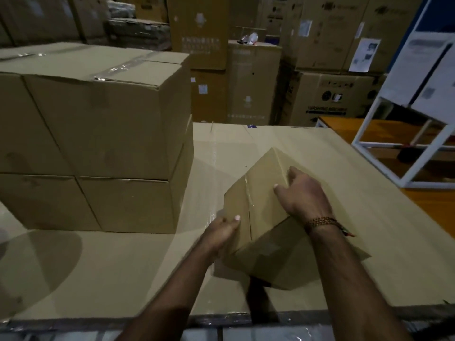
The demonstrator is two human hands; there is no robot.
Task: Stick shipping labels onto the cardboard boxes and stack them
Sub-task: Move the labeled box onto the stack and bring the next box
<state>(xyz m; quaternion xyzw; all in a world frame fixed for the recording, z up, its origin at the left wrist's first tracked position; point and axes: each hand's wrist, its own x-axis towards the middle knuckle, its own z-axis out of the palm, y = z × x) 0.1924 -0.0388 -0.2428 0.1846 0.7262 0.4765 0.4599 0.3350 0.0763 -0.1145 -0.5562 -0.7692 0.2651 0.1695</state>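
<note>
- Your left hand (222,227) grips the near-left edge of a small taped cardboard box (266,217), thumb on top.
- Your right hand (304,195) lies over its top — fingers curled round the far edge, a beaded bracelet (320,222) at the wrist.
- The box sits tilted on the cardboard-covered table (123,267), right of the stacked cartons (98,134).

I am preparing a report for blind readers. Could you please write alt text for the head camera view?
Two bare hands, left hand and right hand, grip a small tilted cardboard box over a cardboard-covered work surface. Left of it stands a stack of sealed boxes, two layers high; more cartons fill the dim background.
</note>
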